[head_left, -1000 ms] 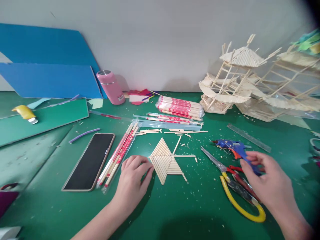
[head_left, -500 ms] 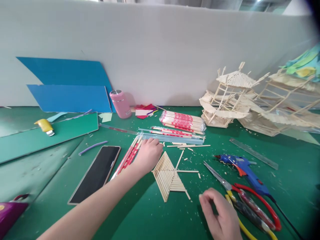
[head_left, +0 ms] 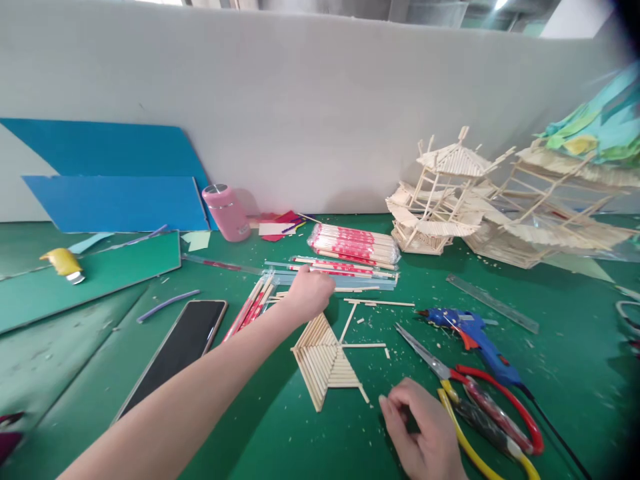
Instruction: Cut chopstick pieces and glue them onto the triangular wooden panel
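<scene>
My left hand (head_left: 311, 293) reaches forward with its fingers closed, over loose wooden sticks (head_left: 357, 289) behind a fan-shaped stick panel (head_left: 320, 357). What its fingers hold, if anything, is hidden. The panel lies flat on the green table, built of close-set sticks with bare spokes extending at its right. My right hand (head_left: 423, 430) rests near the table's front, thumb and fingers curled together, with nothing visible in them. Just right of it lie red-handled scissors (head_left: 435, 357) and yellow-handled pliers (head_left: 493, 427). A blue glue gun (head_left: 473, 333) sits beyond them.
Red-and-white wrapped sticks (head_left: 355, 243) lie behind my left hand, near a pink flask (head_left: 227, 213). A phone (head_left: 175, 357) lies to the left. Stick-built pavilion models (head_left: 445, 200) stand at the back right, with a clear ruler (head_left: 493, 303) in front.
The view has turned slightly right. My left hand has moved right and a little farther away, from the wrapped sticks to the loose ones. My right hand stays curled near the front.
</scene>
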Tool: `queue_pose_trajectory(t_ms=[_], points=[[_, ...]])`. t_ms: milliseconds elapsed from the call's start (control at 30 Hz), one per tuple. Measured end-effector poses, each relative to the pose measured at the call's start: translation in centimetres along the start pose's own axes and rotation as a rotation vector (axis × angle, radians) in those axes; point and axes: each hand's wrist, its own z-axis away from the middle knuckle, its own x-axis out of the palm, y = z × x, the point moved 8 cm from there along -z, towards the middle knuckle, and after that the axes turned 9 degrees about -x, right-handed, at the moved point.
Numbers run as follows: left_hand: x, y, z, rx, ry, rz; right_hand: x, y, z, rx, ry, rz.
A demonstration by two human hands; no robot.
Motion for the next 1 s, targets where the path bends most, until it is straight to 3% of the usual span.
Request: queue_pose_trajectory(t_ms=[100, 200, 333, 433, 533, 767, 867, 1000], points=[[-0.5, -0.3, 2.0, -0.053, -0.066, 0.139, -0.3, 0.2, -0.1, 0.031, 0.003, -0.02], [-0.2, 1.2, 5.2, -0.079, -0.157, 0.338, -0.8, 0.4, -0.4, 0.14, 0.019, -0.073], [2.2, 4.6, 9.3, -0.124, -0.355, 0.628, -0.5, 0.6, -1.1, 0.369, -0.004, -0.353], [4.5, 6.2, 11.2, -0.223, -0.525, 0.899, -0.1, 0.1, -1.8, 0.457, 0.01, -0.511], [5.8, 6.3, 12.1, -0.321, -0.571, 1.089, 0.2, -0.2, -2.1, 0.553, 0.055, -0.571], [7.0, 6.1, 13.3, -0.341, -0.632, 1.21, 0.6, -0.5, -1.6, 0.693, 0.112, -0.643], [7.5, 6.3, 13.9, -0.371, -0.687, 1.23, 0.9, 0.5, -0.8, 0.735, 0.131, -0.72], [7.3, 6.1, 14.2, -0.411, -0.679, 1.292, 1.1, 2.6, 0.4, 0.819, 0.267, -0.862]])
